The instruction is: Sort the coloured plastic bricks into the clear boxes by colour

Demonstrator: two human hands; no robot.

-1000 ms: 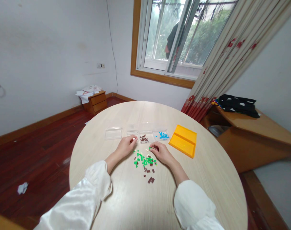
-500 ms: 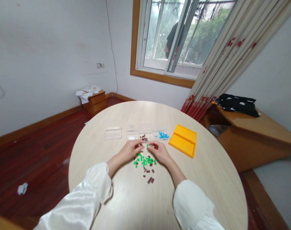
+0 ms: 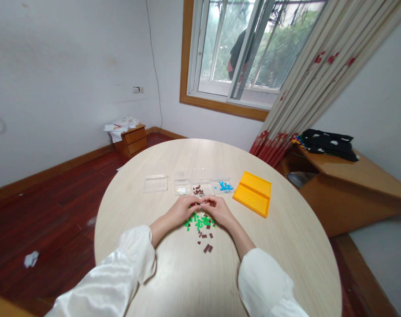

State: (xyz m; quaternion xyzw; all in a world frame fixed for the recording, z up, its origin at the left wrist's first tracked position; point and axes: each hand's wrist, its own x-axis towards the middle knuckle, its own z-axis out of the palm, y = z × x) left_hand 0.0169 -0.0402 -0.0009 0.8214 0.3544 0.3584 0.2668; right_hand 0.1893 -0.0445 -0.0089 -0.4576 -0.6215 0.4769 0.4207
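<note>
My left hand (image 3: 186, 208) and my right hand (image 3: 218, 209) meet at the fingertips over the middle of the table, both pinched closed. A small green building brick was in my right fingers a moment ago; the fingers now cover what lies between them. Right below the hands is a loose heap of green bricks (image 3: 200, 222), mixed with a few pale ones. Flat brown bricks (image 3: 207, 248) lie scattered nearer to me.
Behind the hands stand clear plastic boxes: one without visible pieces (image 3: 155, 185), one with pale pieces (image 3: 182, 189), one with brown pieces (image 3: 198, 189), one with blue pieces (image 3: 224, 186). An opened yellow case (image 3: 252, 193) lies to the right on the round table (image 3: 280, 246).
My two hands have come together, closing the gap between their fingertips. The green brick in my right fingers is now hidden. The boxes and yellow case have stayed put.
</note>
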